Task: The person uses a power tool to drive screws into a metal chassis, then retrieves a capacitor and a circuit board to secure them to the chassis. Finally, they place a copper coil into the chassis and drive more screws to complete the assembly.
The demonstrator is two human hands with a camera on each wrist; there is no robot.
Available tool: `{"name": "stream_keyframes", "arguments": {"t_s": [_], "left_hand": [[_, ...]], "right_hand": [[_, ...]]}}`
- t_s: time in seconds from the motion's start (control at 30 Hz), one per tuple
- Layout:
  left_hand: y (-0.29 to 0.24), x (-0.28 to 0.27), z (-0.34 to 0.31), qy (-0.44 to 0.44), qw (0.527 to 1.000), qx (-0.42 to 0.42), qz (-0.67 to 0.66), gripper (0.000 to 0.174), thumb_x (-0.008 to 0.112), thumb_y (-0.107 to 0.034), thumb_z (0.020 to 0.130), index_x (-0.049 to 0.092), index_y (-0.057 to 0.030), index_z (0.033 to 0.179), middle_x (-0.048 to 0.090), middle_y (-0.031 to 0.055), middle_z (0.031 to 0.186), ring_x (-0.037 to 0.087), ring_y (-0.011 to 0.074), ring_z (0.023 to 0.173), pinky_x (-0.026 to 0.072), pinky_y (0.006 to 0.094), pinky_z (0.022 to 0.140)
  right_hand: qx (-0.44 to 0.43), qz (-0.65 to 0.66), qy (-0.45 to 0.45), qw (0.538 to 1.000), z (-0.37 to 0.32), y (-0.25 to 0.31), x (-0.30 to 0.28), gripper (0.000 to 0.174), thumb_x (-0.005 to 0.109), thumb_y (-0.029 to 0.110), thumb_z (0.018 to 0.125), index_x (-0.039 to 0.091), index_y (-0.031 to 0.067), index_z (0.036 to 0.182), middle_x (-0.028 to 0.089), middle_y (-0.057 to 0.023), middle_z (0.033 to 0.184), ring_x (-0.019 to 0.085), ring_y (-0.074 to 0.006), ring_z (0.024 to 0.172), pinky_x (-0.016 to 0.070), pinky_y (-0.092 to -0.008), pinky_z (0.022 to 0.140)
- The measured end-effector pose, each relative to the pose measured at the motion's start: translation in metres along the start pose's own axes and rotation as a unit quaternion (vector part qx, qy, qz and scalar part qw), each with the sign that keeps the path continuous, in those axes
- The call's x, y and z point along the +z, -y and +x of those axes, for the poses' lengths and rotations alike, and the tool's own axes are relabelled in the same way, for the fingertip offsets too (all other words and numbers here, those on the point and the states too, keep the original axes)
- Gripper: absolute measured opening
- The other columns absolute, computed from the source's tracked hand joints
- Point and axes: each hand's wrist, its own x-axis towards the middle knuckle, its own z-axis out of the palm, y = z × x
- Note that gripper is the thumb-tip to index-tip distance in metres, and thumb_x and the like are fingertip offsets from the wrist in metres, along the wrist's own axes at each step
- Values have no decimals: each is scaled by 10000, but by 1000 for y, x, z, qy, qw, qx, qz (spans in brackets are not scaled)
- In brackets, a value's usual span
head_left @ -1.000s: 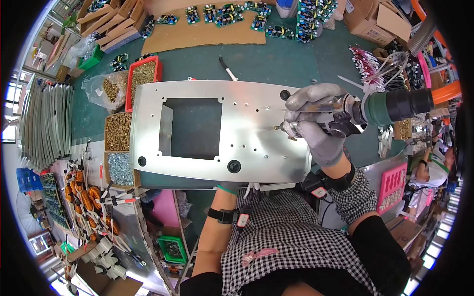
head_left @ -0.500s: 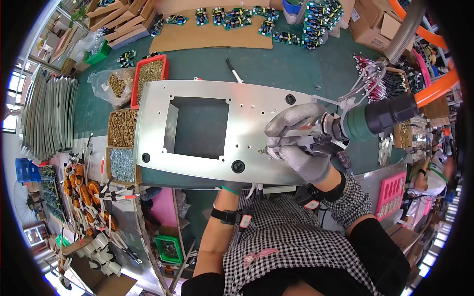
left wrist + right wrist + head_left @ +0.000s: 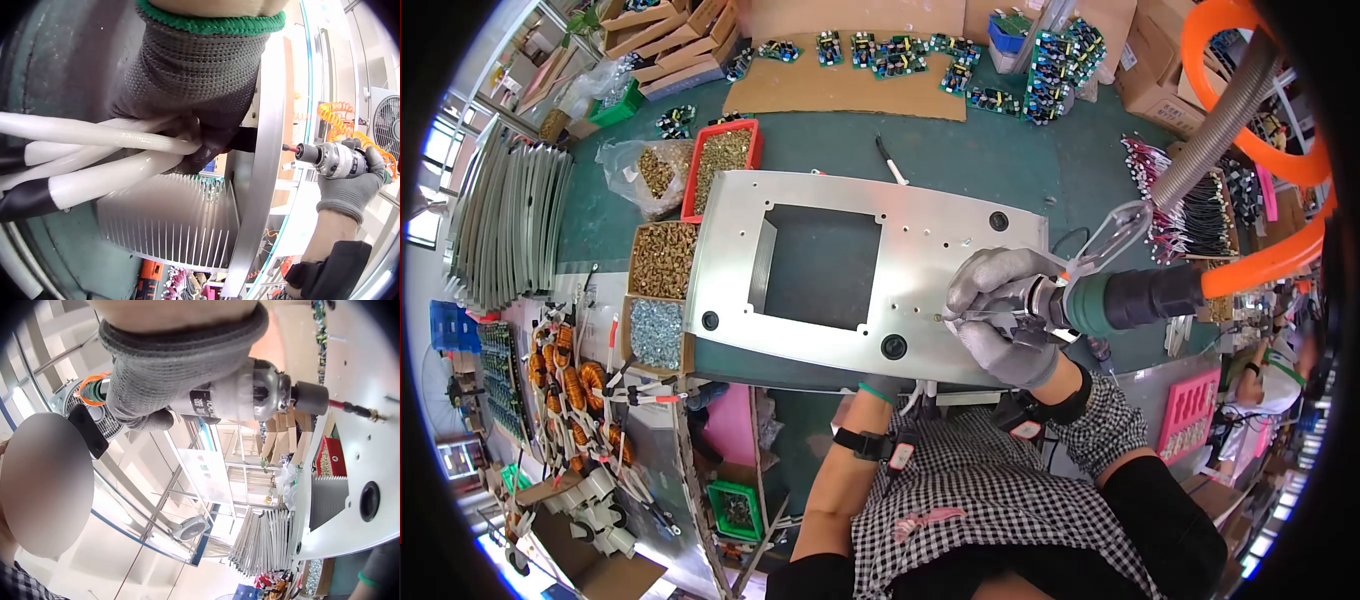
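A silver metal panel [image 3: 820, 345] with a large rectangular cutout lies over the workbench. My gloved right hand [image 3: 1000, 325] grips an air screwdriver [image 3: 234, 397] above the panel's right half. Its bit points down at the panel, with a brass screw [image 3: 375, 415] at the tip by a small hole. My left hand [image 3: 187, 81], in a grey glove with a green cuff, is under the panel's near edge. White-sleeved cables [image 3: 112, 134] cross its fingers, which are mostly hidden; whether they grip anything I cannot tell. Metal fins [image 3: 169, 219] show beneath the panel.
Left of the panel stand a red bin of brass parts [image 3: 725, 155], a box of brass screws [image 3: 662, 260] and a box of silvery parts [image 3: 656, 332]. Circuit boards [image 3: 900, 55] lie on cardboard at the back. An orange air hose [image 3: 1280, 250] runs to the screwdriver from the right.
My right hand has brought the screwdriver left and nearer to me over the panel, its bit now down at a hole. The left hand stays under the near edge. The head view has shifted slightly.
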Motion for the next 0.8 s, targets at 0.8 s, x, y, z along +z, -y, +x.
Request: {"name": "stream_keyframes", "arguments": {"t_s": [0.8], "left_hand": [[-203, 0, -16, 112, 875, 313, 352, 108, 644, -162, 775, 668, -134, 876, 632, 42, 903, 611, 230, 826, 495, 351, 706]], "right_hand": [[-35, 144, -178, 973, 4, 25, -88, 465, 538, -168, 676, 484, 3, 1105, 617, -149, 953, 618, -158, 812, 531, -277, 699]]}}
